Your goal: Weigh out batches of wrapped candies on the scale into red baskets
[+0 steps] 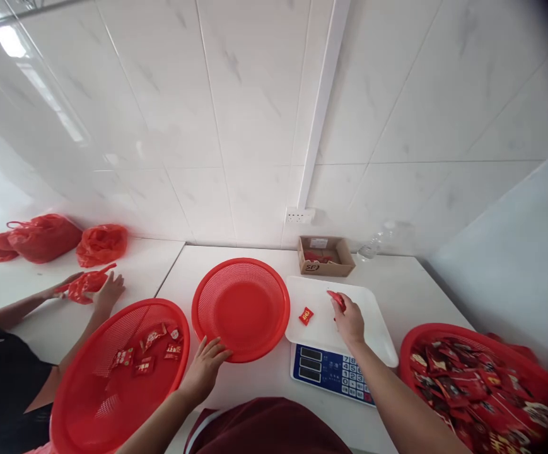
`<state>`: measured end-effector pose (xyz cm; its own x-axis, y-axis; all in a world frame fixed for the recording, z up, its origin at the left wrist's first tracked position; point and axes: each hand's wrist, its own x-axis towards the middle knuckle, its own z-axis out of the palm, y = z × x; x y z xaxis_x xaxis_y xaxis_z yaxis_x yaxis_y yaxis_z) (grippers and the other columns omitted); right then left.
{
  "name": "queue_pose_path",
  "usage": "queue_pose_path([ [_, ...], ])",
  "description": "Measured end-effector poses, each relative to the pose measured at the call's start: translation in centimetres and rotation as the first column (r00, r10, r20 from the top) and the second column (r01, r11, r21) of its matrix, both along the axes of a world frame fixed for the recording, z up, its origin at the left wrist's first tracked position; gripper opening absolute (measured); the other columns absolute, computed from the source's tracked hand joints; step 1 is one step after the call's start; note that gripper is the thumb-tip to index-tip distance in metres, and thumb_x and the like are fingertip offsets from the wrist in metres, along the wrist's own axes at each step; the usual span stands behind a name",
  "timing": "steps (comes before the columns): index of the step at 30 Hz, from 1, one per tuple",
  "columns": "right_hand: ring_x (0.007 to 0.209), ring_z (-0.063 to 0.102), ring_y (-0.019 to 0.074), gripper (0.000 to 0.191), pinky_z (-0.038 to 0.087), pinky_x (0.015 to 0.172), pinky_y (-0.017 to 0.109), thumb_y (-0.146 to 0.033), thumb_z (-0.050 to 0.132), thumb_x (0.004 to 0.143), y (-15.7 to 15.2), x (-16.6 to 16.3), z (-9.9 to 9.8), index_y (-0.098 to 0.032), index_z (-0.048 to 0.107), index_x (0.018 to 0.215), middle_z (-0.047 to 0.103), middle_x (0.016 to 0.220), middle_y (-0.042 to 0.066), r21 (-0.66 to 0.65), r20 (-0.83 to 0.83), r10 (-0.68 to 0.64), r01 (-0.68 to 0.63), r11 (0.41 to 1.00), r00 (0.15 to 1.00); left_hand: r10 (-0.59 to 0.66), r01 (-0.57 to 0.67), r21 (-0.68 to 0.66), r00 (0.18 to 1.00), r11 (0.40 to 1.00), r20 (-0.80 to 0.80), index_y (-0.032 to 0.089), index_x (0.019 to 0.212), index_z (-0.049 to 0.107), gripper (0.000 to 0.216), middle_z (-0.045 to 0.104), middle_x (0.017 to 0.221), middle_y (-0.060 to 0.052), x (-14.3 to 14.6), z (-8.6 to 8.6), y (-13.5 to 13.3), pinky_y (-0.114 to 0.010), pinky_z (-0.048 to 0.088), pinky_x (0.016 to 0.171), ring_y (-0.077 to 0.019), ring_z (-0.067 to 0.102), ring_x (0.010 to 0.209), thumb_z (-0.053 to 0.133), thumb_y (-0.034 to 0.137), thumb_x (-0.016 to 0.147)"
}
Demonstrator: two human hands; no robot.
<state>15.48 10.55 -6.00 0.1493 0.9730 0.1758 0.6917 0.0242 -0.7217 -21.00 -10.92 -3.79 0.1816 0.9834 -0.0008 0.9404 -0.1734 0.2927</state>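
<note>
My right hand (350, 320) is closed on a small red packet (336, 300), held over the white tray (373, 309) of a blue digital scale (318, 369). Another red packet (306, 316) lies on that tray, left of the hand. With its fingers apart, my left hand (206, 369) rests at the near rim of a round red basket (240, 309), which has nothing in it. To the left stands a larger red basket (179, 315) with several red packets (144, 364) inside.
At far right is a red basket (408, 340) heaped with packets. A cardboard box (326, 268) and a clear plastic bottle (369, 251) stand by the wall. On the left, a co-worker's hands (108, 293) handle a red plastic bag (84, 285); more tied red bags (44, 238) sit behind.
</note>
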Motion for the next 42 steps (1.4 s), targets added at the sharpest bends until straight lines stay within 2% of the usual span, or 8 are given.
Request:
queue_pose_path([
  [3, 0.092, 0.061, 0.0236, 0.051, 0.047, 0.08, 0.035, -0.055, 0.045, 0.08, -0.1, -4.3, 3.1, -0.019, 0.059, 0.113, 0.066, 0.1, 0.008, -0.124, -0.342, -0.078, 0.037, 0.992, 0.936, 0.003, -0.003, 0.008, 1.0, 1.0, 0.005, 0.026, 0.114, 0.064, 0.045, 0.066, 0.114, -0.008, 0.2, 0.0, 0.0, -0.058, 0.03, 0.106, -0.0261, 0.049, 0.122, 0.037, 0.005, 0.085],
  [8, 0.088, 0.065, 0.0196, 0.066, 0.053, 0.075, 0.034, -0.061, 0.043, 0.082, -0.8, -10.2, 6.8, -0.028, 0.035, 0.139, 0.064, 0.115, 0.005, -0.24, -0.678, 0.154, -0.414, 0.878, 0.719, 0.024, -0.025, 0.036, 1.0, 0.999, 0.009, 0.025, 0.115, 0.063, 0.046, 0.065, 0.115, -0.007, 0.6, 0.0, -0.2, -0.058, 0.03, 0.106, -0.0266, 0.049, 0.122, 0.041, 0.004, 0.081],
  [13, 0.13, 0.04, 0.0262, 0.051, 0.035, 0.104, 0.042, -0.035, 0.051, 0.082, -0.7, -8.5, 4.3, -0.02, 0.049, 0.131, 0.049, 0.137, 0.012, -0.263, -0.144, 0.347, -0.374, 0.889, 0.927, 0.039, -0.04, 0.065, 0.999, 0.997, 0.024, 0.026, 0.114, 0.063, 0.046, 0.066, 0.112, -0.007, 0.9, -0.2, -0.5, -0.057, 0.032, 0.106, -0.0259, 0.052, 0.119, 0.046, 0.004, 0.077],
  [18, 0.127, 0.041, 0.03, 0.034, 0.035, 0.102, 0.046, -0.025, 0.053, 0.079, -2.6, -4.9, 0.0, -0.024, 0.065, 0.111, 0.054, 0.131, 0.01, -0.26, 0.282, 0.496, -0.432, 0.863, 0.821, 0.044, -0.046, 0.06, 0.999, 0.997, 0.026, 0.025, 0.114, 0.062, 0.039, 0.065, 0.114, -0.007, 1.1, -0.3, -0.6, -0.058, 0.03, 0.106, -0.0268, 0.05, 0.121, 0.05, 0.012, 0.079],
  [26, 0.091, 0.064, 0.0232, 0.026, 0.049, 0.087, 0.039, -0.026, 0.047, 0.077, -2.8, -3.8, 0.2, -0.018, 0.068, 0.091, 0.067, 0.1, 0.011, -0.265, -0.099, 0.215, -0.234, 0.935, 0.972, 0.109, -0.101, 0.119, 0.992, 0.988, -0.062, 0.026, 0.131, 0.049, 0.052, 0.052, 0.136, -0.008, 0.8, -1.6, -1.2, -0.056, 0.027, 0.109, -0.0282, 0.037, 0.133, 0.05, 0.016, 0.08],
  [31, 0.102, 0.063, 0.0224, 0.05, 0.051, 0.088, 0.037, -0.046, 0.057, 0.075, -4.2, -7.5, 4.2, -0.024, 0.057, 0.12, 0.063, 0.121, 0.008, -0.193, -0.52, 0.375, -0.534, 0.823, 0.767, 0.431, -0.407, 0.171, 0.892, 0.897, -0.135, 0.02, 0.144, 0.028, 0.071, 0.031, 0.15, -0.013, -0.5, -2.9, -2.6, -0.052, 0.024, 0.11, -0.0295, 0.021, 0.141, 0.049, 0.012, 0.076],
  [36, 0.108, 0.061, 0.0242, 0.051, 0.053, 0.084, 0.036, -0.051, 0.055, 0.073, -5.6, -7.1, 5.4, -0.024, 0.06, 0.117, 0.059, 0.126, 0.009, -0.157, -0.39, 0.419, -0.508, 0.847, 0.82, 0.599, -0.606, 0.026, 0.779, 0.795, -0.188, 0.016, 0.149, 0.007, 0.08, 0.032, 0.15, -0.015, -2.6, -3.6, -3.2, -0.047, 0.022, 0.112, -0.0259, 0.027, 0.139, 0.042, 0.008, 0.078],
  [42, 0.099, 0.065, 0.0267, 0.053, 0.055, 0.078, 0.032, -0.059, 0.053, 0.064, -6.9, 1.3, 2.9, -0.024, 0.064, 0.102, 0.069, 0.11, 0.009, -0.274, -0.275, 0.123, -0.201, 0.94, 0.953, 0.629, -0.665, -0.167, 0.744, 0.727, -0.225, 0.013, 0.148, 0.015, 0.085, 0.037, 0.147, -0.015, -4.3, -1.3, -1.8, -0.037, 0.035, 0.105, -0.0207, 0.041, 0.131, 0.027, -0.011, 0.068],
])
